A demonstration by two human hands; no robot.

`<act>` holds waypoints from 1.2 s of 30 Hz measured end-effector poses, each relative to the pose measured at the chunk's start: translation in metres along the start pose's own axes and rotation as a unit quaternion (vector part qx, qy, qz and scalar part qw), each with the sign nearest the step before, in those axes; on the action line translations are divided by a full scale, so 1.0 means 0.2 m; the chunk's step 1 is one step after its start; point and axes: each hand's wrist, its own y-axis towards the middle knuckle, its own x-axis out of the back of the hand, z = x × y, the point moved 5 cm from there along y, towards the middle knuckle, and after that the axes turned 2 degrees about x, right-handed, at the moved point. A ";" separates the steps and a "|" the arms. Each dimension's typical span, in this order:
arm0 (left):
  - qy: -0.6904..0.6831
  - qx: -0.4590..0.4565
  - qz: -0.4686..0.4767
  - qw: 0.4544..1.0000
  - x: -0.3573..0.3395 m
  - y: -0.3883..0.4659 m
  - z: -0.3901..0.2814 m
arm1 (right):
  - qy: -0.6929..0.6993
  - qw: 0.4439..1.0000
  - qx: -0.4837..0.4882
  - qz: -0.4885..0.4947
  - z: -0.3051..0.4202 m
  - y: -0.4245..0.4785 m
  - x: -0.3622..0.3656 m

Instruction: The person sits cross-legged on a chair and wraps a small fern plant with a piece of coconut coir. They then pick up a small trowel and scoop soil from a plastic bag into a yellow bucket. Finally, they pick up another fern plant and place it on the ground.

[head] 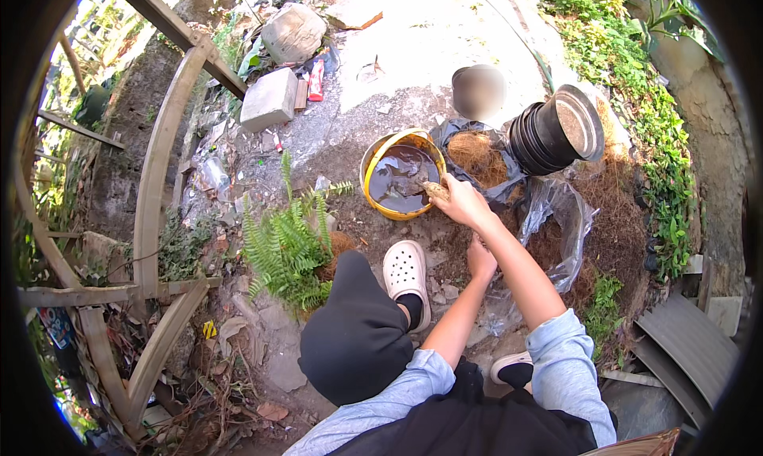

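Note:
My right hand [462, 202] grips a pale brown, rough-looking object [437, 191] at the near right rim of a yellow bucket [381, 208]. What the object is cannot be made out. Dark liquid [396, 176] stands in the bucket, with a grey-brown lump showing near my fingertips. Lower down, my left hand [480, 258] is beside my right forearm, which covers part of it, so its fingers do not show clearly. Brown coir-like fibre [471, 149] lies in a black plastic bag [450, 133] right of the bucket. A clear plastic bag [569, 238] sits right of my arms.
Stacked black plant pots [539, 137] lean on the right near a blurred round container [477, 92]. A green fern [286, 247] stands left of my pink clog [406, 277]. Farther left are a concrete block [269, 100], a rock [294, 32] and a slatted frame [158, 158]. Loose fibre [617, 217] covers ground at right.

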 end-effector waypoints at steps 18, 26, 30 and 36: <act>0.057 -0.030 0.021 0.998 -0.04 -0.04 0.06 | 0.179 0.975 0.079 -0.104 -0.18 -0.38 0.05; -0.041 -0.025 -0.079 0.996 0.05 -0.06 0.17 | 0.218 0.960 0.007 -0.175 -0.36 -0.77 0.15; -0.039 -0.071 -0.097 0.992 0.06 -0.01 0.26 | 0.231 0.944 -0.062 -0.226 -0.52 -1.07 0.18; -0.020 -0.070 -0.074 0.995 0.02 0.01 0.28 | 0.160 0.914 -0.177 -0.327 -0.91 -1.48 0.11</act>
